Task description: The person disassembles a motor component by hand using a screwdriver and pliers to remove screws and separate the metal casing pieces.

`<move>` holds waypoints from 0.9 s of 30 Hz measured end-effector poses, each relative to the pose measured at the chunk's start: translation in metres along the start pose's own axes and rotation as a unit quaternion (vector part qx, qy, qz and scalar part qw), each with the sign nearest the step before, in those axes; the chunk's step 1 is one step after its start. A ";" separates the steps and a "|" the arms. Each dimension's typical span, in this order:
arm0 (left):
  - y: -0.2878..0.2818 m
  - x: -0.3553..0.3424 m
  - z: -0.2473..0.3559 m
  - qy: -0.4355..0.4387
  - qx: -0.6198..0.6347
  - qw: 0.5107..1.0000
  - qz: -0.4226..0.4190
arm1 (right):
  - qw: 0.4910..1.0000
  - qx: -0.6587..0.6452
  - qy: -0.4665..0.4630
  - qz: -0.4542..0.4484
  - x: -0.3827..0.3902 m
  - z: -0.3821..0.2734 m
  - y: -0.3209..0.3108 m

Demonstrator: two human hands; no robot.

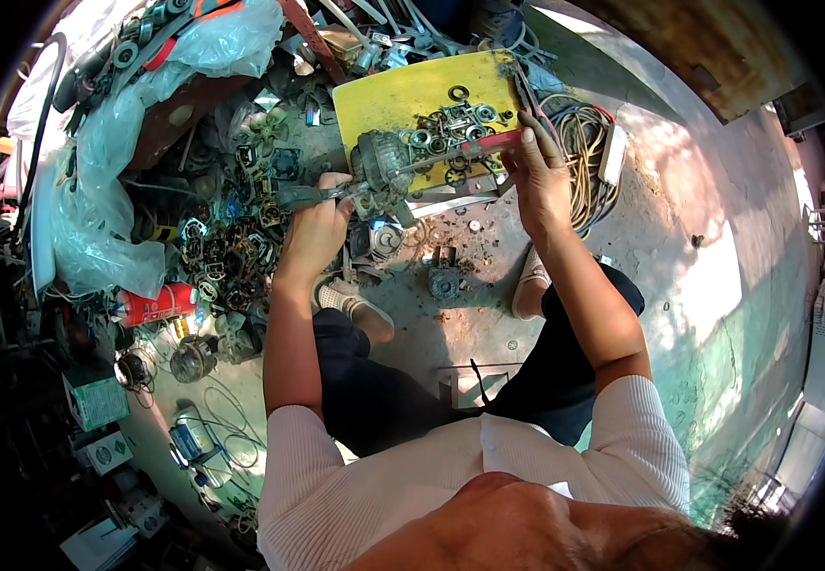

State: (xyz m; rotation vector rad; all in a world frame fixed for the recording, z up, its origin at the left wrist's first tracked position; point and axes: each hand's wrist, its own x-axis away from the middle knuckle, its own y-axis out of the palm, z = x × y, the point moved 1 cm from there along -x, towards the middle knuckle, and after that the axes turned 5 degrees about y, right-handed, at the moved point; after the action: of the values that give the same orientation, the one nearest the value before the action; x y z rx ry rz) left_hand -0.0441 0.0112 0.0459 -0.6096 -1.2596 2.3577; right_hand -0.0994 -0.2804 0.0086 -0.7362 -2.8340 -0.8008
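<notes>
On the floor [469,333], nearest the person and on the near side of the yellow board [388,90], lies a square dark part [445,283] amid scattered debris. A red cylinder [169,302] lies well apart from the board, to its near left. The left hand [319,224], just off the board's near-left corner, is closed around a gray piece [296,197] beside the ribbed metal motor part [381,162]. This motor part overlaps the board's near-left portion. The right hand [538,178], at the board's near-right edge, grips the red-handled tool [490,145], whose shaft points left toward the motor part; contact cannot be determined. Metal rings [460,128] are clustered on the board. Coiled cable [574,167] lies to its right; a heap of metal parts [231,247] lies to its left. Metal tools [398,38] lie beyond its far edge.
</notes>
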 end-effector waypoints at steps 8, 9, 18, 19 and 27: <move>0.002 0.001 -0.004 0.027 -0.007 1.000 0.012 | 0.997 -0.010 -0.057 -0.043 0.008 -0.008 0.014; 0.003 0.002 -0.007 0.032 -0.004 0.999 0.017 | 0.999 0.010 -0.042 -0.021 0.010 -0.009 0.016; 0.002 0.002 -0.007 0.031 -0.008 0.999 0.014 | 0.986 -0.019 -0.115 -0.123 0.005 -0.014 0.016; 0.003 0.001 -0.007 0.039 -0.010 0.999 0.019 | 0.991 -0.005 -0.089 -0.098 0.005 -0.015 0.015; 0.003 -0.001 -0.005 0.032 -0.005 0.999 0.017 | 0.992 -0.056 -0.079 -0.080 -0.001 -0.011 0.008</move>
State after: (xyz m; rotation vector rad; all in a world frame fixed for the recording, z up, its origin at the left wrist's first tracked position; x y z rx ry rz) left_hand -0.0413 0.0126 0.0406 -0.7088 -1.2428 2.3427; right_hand -0.0951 -0.2801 0.0215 -0.6183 -3.0426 -0.9735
